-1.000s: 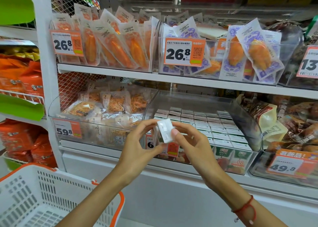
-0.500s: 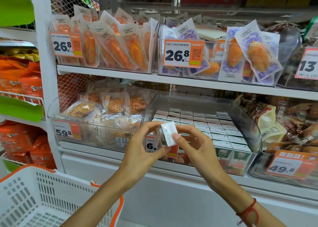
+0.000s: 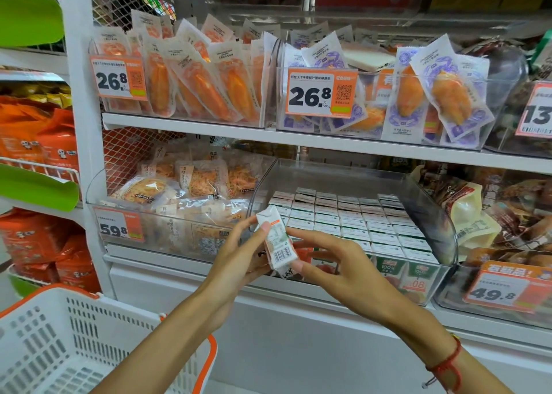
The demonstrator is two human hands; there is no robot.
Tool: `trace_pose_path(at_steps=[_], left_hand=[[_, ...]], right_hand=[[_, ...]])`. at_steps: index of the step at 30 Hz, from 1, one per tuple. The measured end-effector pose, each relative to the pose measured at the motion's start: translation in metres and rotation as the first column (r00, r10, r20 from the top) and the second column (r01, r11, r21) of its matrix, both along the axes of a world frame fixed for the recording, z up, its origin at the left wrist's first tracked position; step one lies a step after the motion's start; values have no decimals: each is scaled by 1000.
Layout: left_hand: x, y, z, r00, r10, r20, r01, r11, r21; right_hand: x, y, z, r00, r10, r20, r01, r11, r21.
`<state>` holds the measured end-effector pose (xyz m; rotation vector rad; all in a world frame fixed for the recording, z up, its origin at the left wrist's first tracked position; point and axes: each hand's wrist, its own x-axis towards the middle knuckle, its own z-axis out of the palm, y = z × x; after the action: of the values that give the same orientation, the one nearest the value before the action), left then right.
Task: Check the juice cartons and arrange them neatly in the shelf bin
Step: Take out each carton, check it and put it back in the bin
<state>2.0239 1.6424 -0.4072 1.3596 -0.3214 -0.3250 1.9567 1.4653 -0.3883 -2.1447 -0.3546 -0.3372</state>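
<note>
Check step: left hand & right hand fingers pinch juice carton, barcode up. Next, prob.: slot into shelf bin row.

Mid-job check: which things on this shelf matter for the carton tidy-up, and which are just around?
In the job:
- juice carton, held between left hand and right hand
- rows of cartons
- clear shelf bin

Just around:
- white shopping basket
- crab stick packs
- shredded snack packs
- price tags
</note>
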Motion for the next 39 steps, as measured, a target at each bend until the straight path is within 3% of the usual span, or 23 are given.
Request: trace_pose_path(at_steps=[6,12,19,22,30,35,39], left_hand=[[1,2,1,986,-126,-109,131,991,39],[2,-1,2,968,-188,-167,214,965,151],[2,-4,-1,955,-155,-252,211,954,211],[0,-5,1,950,-105,-296,156,976,155],[-4,-10,3,888,-154,-433,205,976,74],[-5,-11,1,900,-174,-399,226,970,86],[-5,-9,7,982,-105,-158,126,984,127]], right_hand=[[1,3,-4,996,-92,15,88,980,176],[2,3,3,983,-129,-128,168,911,376],[3,3,7,960,-95,-262,202,884,421],[3,2,10,943,-44,-329,186,890,415],[6,0,7,879,-163,-447,364,837,410],[8,-2,6,861,-179,-477,396,824,405],[8,-6,9,842,-88,-532,387,786,482]])
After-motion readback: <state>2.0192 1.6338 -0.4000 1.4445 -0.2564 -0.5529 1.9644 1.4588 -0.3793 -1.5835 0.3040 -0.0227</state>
